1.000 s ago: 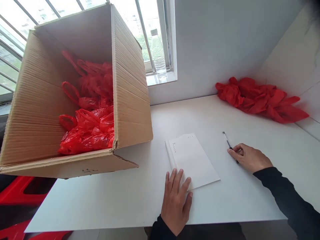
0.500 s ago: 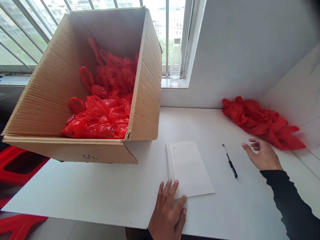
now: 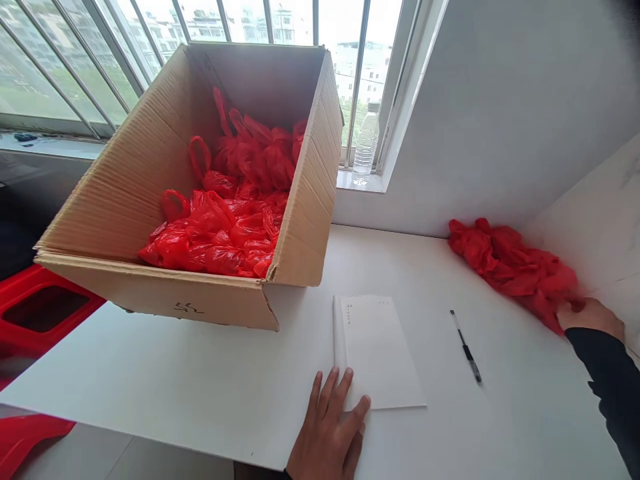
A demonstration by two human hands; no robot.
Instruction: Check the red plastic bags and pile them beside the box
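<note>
My left hand lies flat with fingers spread at the lower left corner of an open notebook, whose page carries a few small marks. At the far right, my right hand is closed on the near end of a crumpled red plastic bag, part of a heap against the wall. The fingertips are partly hidden by the red plastic. A black and clear pen rests on the table between the notebook and my right hand.
A large open cardboard box holding several red plastic bags stands on the left of the white table. Behind it is a barred window with a clear bottle on the sill. Red stools stand left of the table.
My right hand has moved right and closed on the end of the red plastic. The left hand stays by the notebook. The view has shifted slightly.
</note>
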